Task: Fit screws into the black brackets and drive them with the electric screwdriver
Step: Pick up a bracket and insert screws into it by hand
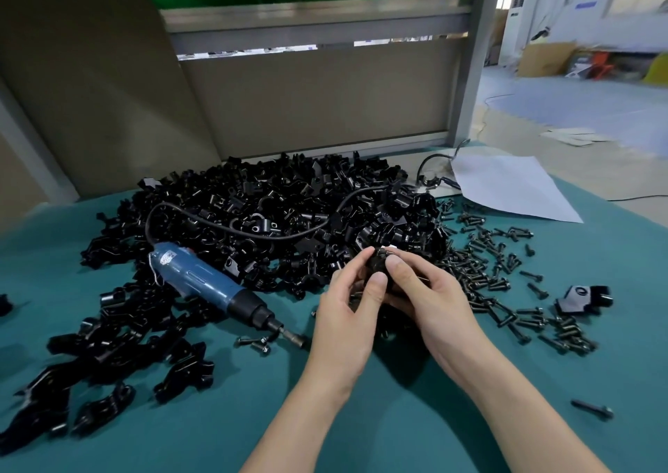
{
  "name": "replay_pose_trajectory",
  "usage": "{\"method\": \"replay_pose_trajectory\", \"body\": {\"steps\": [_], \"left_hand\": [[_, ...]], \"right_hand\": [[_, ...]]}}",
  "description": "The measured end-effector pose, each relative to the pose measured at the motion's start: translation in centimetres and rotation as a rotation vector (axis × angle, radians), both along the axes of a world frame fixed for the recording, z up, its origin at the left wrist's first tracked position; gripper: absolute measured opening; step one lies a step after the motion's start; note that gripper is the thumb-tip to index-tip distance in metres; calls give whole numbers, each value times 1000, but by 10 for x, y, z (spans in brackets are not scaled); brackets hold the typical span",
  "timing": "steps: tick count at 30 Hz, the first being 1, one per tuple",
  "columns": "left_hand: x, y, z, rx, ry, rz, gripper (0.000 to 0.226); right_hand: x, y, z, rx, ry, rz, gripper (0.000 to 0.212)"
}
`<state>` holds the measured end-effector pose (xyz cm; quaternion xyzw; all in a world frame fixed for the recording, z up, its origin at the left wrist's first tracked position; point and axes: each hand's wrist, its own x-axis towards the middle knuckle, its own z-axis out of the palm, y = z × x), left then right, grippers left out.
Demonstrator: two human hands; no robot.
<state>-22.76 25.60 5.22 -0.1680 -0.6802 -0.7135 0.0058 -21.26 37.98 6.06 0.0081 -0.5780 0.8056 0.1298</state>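
Both hands meet at the middle of the teal table around one black bracket. My left hand grips it from the left with thumb and fingers. My right hand holds it from the right, thumb on top; fingers hide most of the bracket and any screw in it. The blue electric screwdriver lies untouched to the left, tip pointing right toward three loose screws. A big heap of black brackets fills the table behind the hands. Loose black screws are scattered to the right.
More black brackets lie in a strip at the front left. The screwdriver's black cable loops over the heap. A white sheet lies at the back right, a single bracket at the right, one screw near the front right.
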Motion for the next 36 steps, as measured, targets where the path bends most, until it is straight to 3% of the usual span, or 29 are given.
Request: {"method": "replay_pose_trajectory", "body": {"steps": [10,18,21,25,31,36], "left_hand": [[7,2,2,-87,88,52,36],[18,-1,3,-396,278,158,40],[23,-5,11,-611,468,299,44],[22,-14,19,-809,707,503,18],[16,-27,20,-1225,601,177,25],[11,-33,11,-1259,581,59,35]], "right_hand": [[10,5,8,8,-49,27,28],[13,7,9,-51,-98,34,19],[10,3,13,-142,-97,47,22],[9,5,14,-331,-71,46,44],[10,13,18,-519,-68,-4,45],[12,16,17,-558,-64,-44,42]]}}
